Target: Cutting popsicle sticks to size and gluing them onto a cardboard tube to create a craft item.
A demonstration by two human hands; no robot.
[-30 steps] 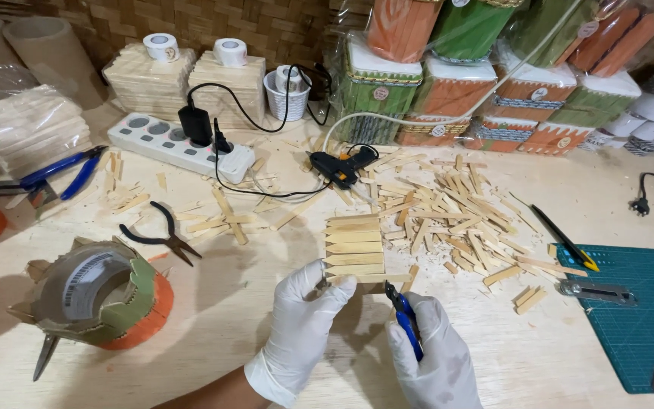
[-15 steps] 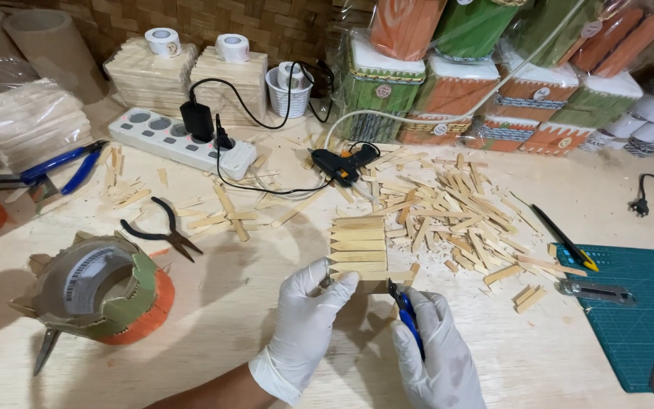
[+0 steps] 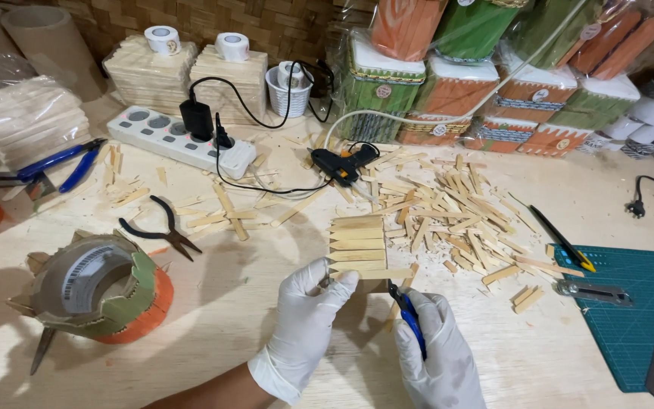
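On the worktop [image 3: 251,303] just in front of me, my left hand [image 3: 306,318] has its fingers curled onto the lower left edge of the panel of flat wooden sticks [image 3: 357,246], pinching it against the wood. My right hand [image 3: 439,356] is wrapped shut round blue-handled cutters [image 3: 409,318] whose tip sits at the panel's lower right corner; the blades themselves I cannot make out. Bare wood lies open to my left, between the panel and the tape roll [image 3: 88,284]. To the right, loose stick offcuts [image 3: 456,216] crowd close, then the green cutting mat [image 3: 630,310], cut off by the edge. My wrists run out of sight below.
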